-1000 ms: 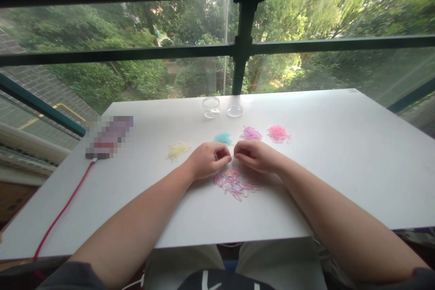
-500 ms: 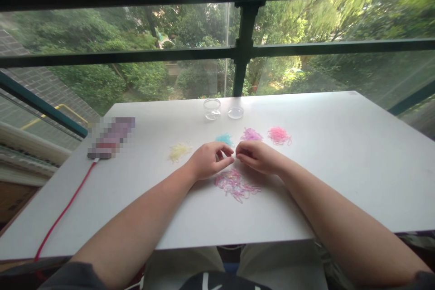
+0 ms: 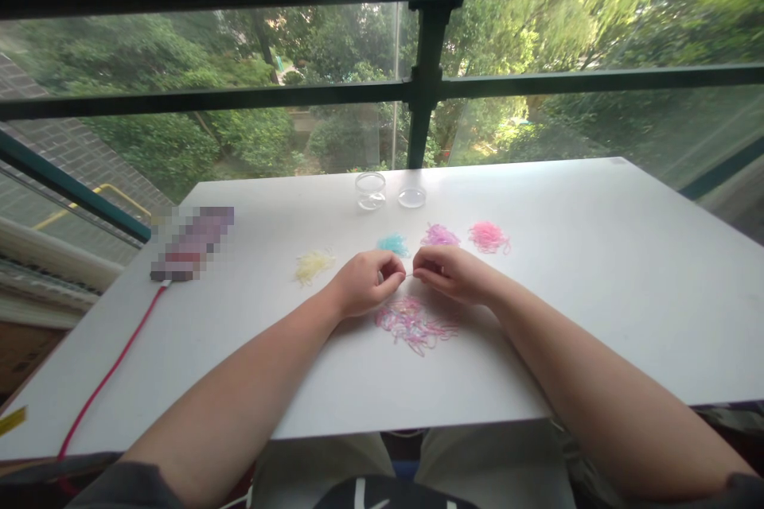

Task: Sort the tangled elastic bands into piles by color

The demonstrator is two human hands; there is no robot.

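Observation:
My left hand (image 3: 371,281) and my right hand (image 3: 452,273) face each other above the middle of the table, both closed in a pinch. A thin pale band (image 3: 409,276) spans the small gap between their fingertips. Just below them lies a loose pile of mixed pink and purple bands (image 3: 415,326). Beyond my fingers are a blue pile (image 3: 392,244) and a purple pile (image 3: 440,235). A pink pile (image 3: 488,237) lies farther right, and a pale yellow pile (image 3: 313,265) sits left of my left hand.
Near the white table's (image 3: 597,294) far edge stand a clear round jar (image 3: 371,192) and a clear shallow lid (image 3: 411,198). A blurred-out device (image 3: 194,245) with a red cable (image 3: 113,370) lies at the left. Behind the table runs a green window frame (image 3: 425,71).
The fingers of my left hand, apart before, have closed into a pinch. A thin band now shows between the two hands. My right hand has stayed nearly still.

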